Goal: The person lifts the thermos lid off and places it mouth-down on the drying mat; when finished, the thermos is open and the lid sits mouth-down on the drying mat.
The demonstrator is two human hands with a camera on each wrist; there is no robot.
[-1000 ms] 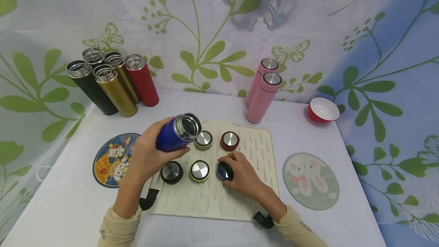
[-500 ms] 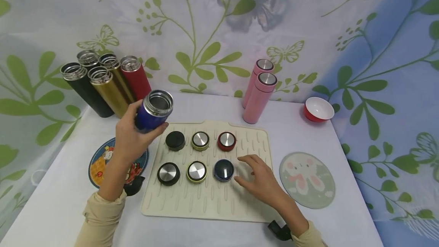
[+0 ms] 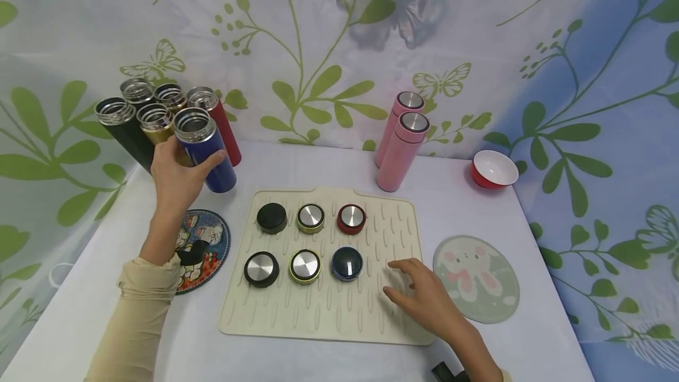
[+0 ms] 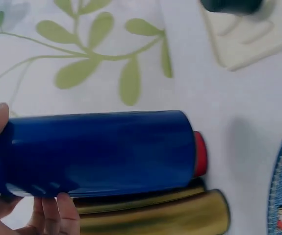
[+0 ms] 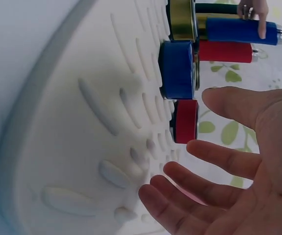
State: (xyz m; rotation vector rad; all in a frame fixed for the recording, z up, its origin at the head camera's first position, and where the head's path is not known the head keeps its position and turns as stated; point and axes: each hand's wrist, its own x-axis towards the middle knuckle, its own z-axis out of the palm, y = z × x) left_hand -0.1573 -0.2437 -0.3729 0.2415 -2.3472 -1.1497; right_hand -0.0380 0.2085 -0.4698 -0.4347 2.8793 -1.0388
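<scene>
My left hand (image 3: 176, 177) grips a lidless blue thermos bottle (image 3: 208, 151), upright at the back left, just in front of the gold bottle (image 3: 157, 133) and the red bottle (image 3: 229, 134). In the left wrist view, thumb and fingers wrap the blue thermos bottle (image 4: 96, 154) near its mouth. My right hand (image 3: 427, 299) hovers over the right part of the cream ribbed mat (image 3: 366, 320), fingers spread and holding nothing. To its left on the mat lies the blue lid (image 3: 347, 263), apart from the hand; the right wrist view shows this blue lid (image 5: 177, 69) near my thumb.
Also on the mat are a red lid (image 3: 351, 219), yellow-rimmed lids (image 3: 305, 266) and black lids (image 3: 261, 269). Two capped pink bottles (image 3: 401, 152) stand at the back. A red bowl (image 3: 494, 168), a rabbit coaster (image 3: 475, 279) and a blue cartoon coaster (image 3: 212, 240) flank the mat.
The right hand has let go of the blue lid and drawn off to the right. The left hand has carried the blue thermos bottle from over the mat to the bottles at back left.
</scene>
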